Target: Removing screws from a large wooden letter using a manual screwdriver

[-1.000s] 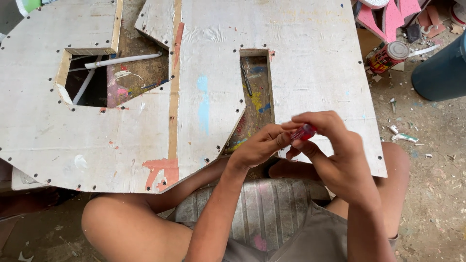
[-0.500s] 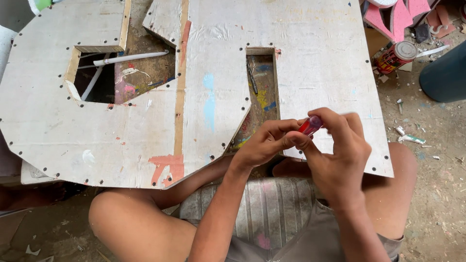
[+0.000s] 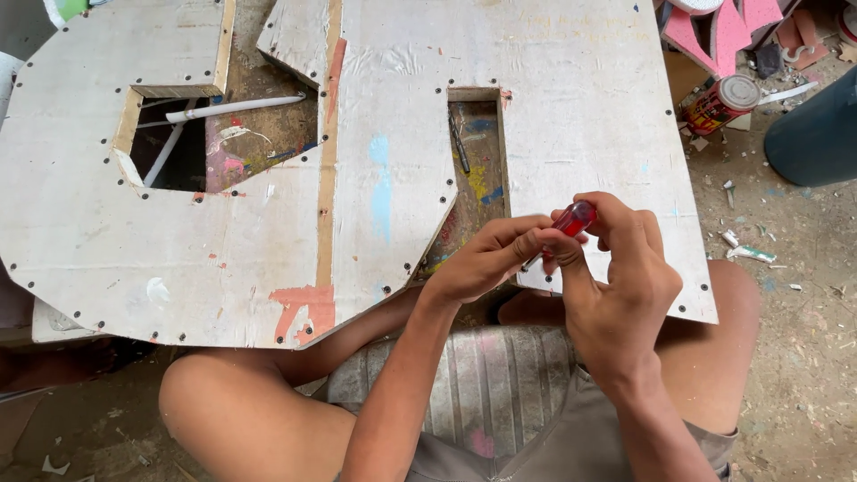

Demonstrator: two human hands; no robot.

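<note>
Both hands, left hand (image 3: pixel 486 261) and right hand (image 3: pixel 616 286), pinch closed on small red translucent-handled screwdriver (image 3: pixel 571 220) above white-painted screw-studded plywood cutout board (image 3: pixel 268 241); loose fingertip hold risks dropping it into the board's narrow slot (image 3: pixel 475 170).

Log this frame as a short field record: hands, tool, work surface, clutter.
left hand: fingertips pinch the tool below its handle
right hand: wrapped around the tool from the right
tool: screwdriver with a clear red handle, shaft mostly hidden
work surface: white panels with cut-out openings and dark screws along the edges
in left opening: white pipe
right of panels: can on its side, pink foam pieces, blue drum
ground: dirt with scraps
</note>
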